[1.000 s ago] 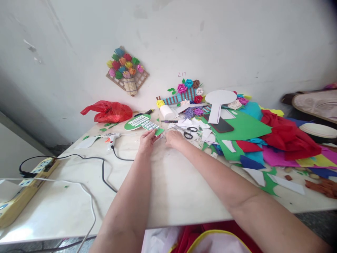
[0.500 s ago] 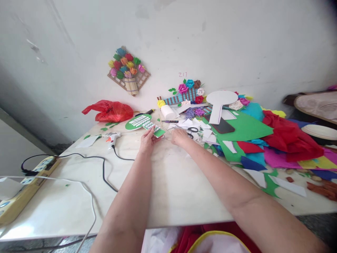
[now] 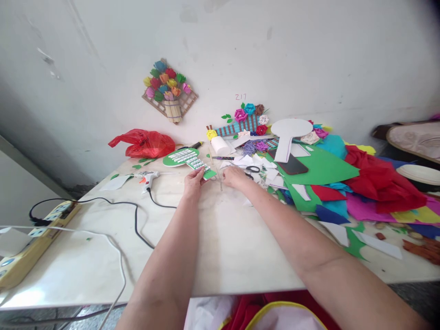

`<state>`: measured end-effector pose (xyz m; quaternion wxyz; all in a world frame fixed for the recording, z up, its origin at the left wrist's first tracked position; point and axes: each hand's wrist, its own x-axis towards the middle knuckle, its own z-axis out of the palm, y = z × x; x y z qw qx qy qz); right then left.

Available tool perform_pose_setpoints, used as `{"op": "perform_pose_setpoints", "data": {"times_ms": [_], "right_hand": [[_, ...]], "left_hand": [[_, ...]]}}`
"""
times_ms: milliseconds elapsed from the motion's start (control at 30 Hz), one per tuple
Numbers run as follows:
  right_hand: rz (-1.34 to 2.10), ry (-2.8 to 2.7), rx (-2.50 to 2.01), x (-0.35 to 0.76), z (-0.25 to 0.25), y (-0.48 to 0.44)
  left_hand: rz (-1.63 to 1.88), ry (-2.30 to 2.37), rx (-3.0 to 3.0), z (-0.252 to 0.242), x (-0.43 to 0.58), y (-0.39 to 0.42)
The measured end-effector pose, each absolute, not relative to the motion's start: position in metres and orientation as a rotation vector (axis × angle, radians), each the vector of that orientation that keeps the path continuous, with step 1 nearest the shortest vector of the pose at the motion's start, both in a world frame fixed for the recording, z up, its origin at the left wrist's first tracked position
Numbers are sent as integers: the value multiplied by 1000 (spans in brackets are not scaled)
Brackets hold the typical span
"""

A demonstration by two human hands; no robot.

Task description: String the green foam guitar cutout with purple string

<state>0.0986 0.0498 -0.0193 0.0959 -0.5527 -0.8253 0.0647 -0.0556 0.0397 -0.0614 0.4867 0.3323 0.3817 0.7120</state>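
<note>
A green craft piece (image 3: 210, 174) with a round head and a handle carries rows of white strips. My left hand (image 3: 194, 179) is closed on its handle end, near the table's middle. To the right, my right hand (image 3: 233, 177) is closed low over the table, its fingertips at thin string-like strands (image 3: 221, 182); whatever it pinches is too small to make out. Black-handled scissors (image 3: 252, 169) lie just right of that hand among white paper scraps (image 3: 271, 174). A dark pen (image 3: 222, 158) rests behind the hands.
At left are a glue gun (image 3: 148, 180), its black cord, a red plastic bag (image 3: 147, 144) and a yellow power strip (image 3: 37, 243). A white paddle-shaped cutout (image 3: 290, 128), a phone (image 3: 294, 165), green sheets and red crepe paper (image 3: 381, 178) lie at right.
The view has shifted slightly. Thin strands now show more plainly between my hands. My left hand still holds the green piece, and my right hand stays low beside it.
</note>
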Motion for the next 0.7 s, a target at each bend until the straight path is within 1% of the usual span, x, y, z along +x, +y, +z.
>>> {"op": "perform_pose_setpoints", "data": {"times_ms": [100, 167, 300, 400, 700], "right_hand": [[-32, -2650, -1419, 98, -23, 47], [-115, -2707, -1280, 100, -27, 49], [-124, -2638, -1216, 101, -38, 58], [-148, -2626, -1078, 101, -44, 62], [-333, -2835, -806, 103, -40, 58]], "left_hand": [[1745, 925, 830, -62, -55, 40], [1744, 936, 845, -62, -55, 40], [1730, 938, 872, -62, -55, 39], [1727, 931, 867, -61, -55, 38], [1757, 937, 820, -60, -58, 37]]}}
